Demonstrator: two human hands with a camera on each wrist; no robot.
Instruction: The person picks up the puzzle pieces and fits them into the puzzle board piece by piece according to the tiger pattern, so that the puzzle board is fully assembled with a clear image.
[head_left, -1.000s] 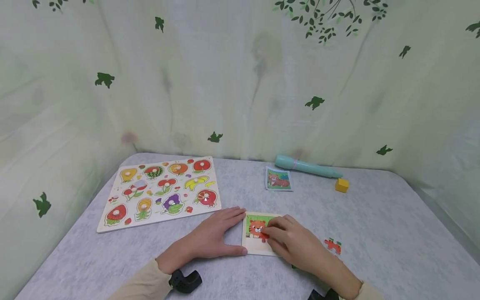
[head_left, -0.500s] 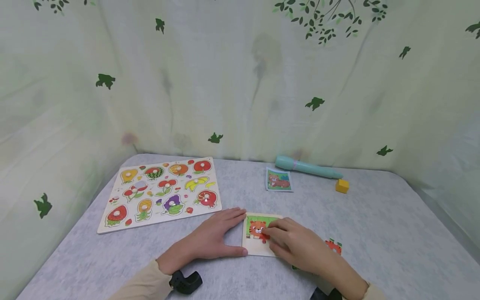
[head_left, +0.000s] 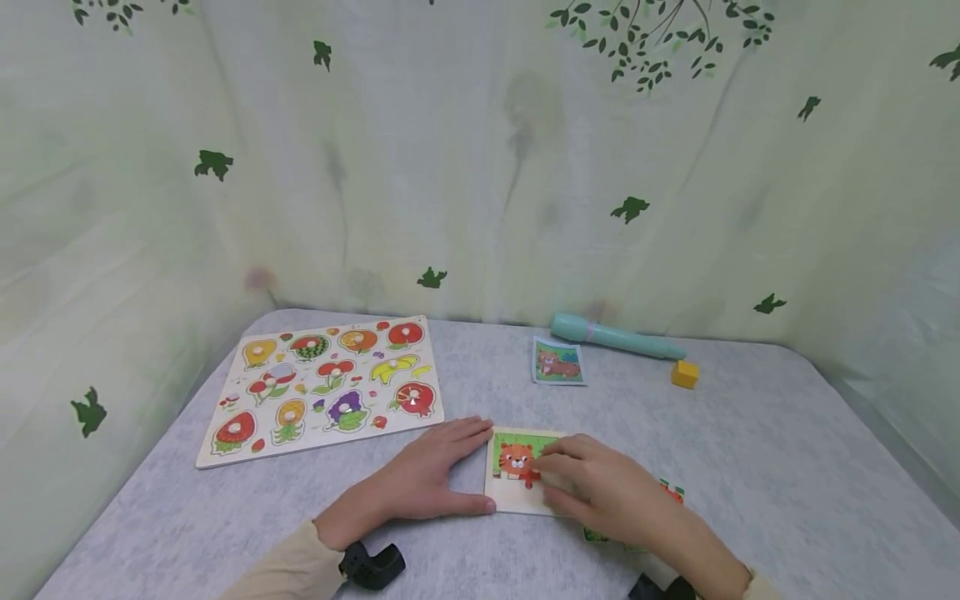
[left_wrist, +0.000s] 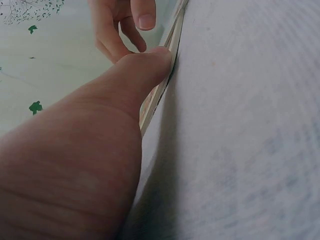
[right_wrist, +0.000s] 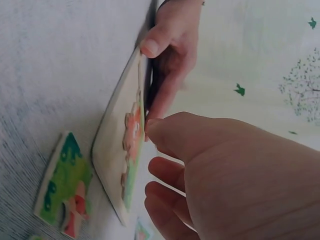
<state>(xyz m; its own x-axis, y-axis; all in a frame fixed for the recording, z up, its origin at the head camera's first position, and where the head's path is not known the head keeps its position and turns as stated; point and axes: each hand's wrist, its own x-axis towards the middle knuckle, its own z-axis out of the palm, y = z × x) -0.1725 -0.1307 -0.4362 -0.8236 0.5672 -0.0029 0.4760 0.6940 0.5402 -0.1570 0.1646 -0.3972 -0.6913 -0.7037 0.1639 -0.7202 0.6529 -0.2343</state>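
A small wooden jigsaw board [head_left: 513, 502] lies flat at the table's front middle. Its upper part bears joined pieces with an orange tiger face [head_left: 515, 458] on green; bare wood shows along the bottom. My left hand [head_left: 423, 471] rests at the board's left side, thumb on the lower corner and fingertips by the upper one. Over the right half hovers my right hand [head_left: 603, 483], fingers loosely bent, index fingertip right by the tiger face. The right wrist view shows nothing between its thumb and fingers. A loose green-and-red jigsaw piece [right_wrist: 65, 175] lies beside the board.
A large fruit puzzle board [head_left: 307, 442] lies at the back left. Further back are a bear picture card [head_left: 558, 361], a teal pen-shaped object [head_left: 615, 336] and a yellow cube [head_left: 684, 374]. More loose pieces [head_left: 672, 492] lie partly hidden by my right forearm.
My right hand has drawn slightly right and back from the tiger face, its fingers loosening. My left hand and the board have kept their places.
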